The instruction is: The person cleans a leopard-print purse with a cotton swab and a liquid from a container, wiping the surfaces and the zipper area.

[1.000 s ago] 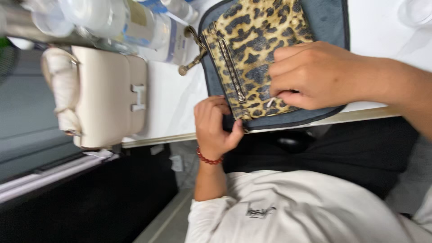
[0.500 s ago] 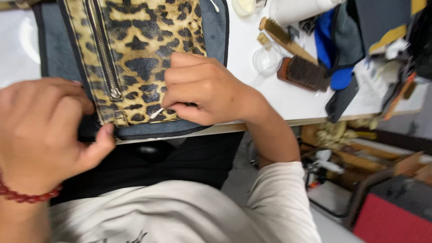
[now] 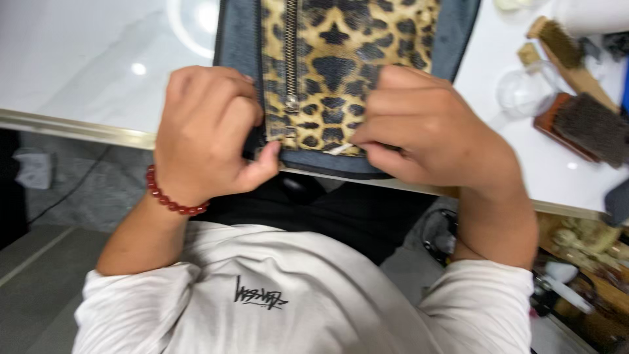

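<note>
Leopard-print pouch (image 3: 341, 59), metal zip: left hand (image 3: 206, 131) grip pinching corner; right hand (image 3: 426, 131) closed on bottom edge.

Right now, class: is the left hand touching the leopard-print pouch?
Touching. The head view shows the left hand gripping the near-left corner of the leopard-print pouch, its thumb pressed against the bottom edge.

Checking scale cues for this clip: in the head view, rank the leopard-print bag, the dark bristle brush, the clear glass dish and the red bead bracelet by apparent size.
1. Leopard-print bag, though cut off at the top edge.
2. Dark bristle brush, also partly cropped.
3 and 4. Glass dish and bead bracelet: they look alike in extent, and the bracelet is nearer the camera and half hidden, so unranked.
</note>
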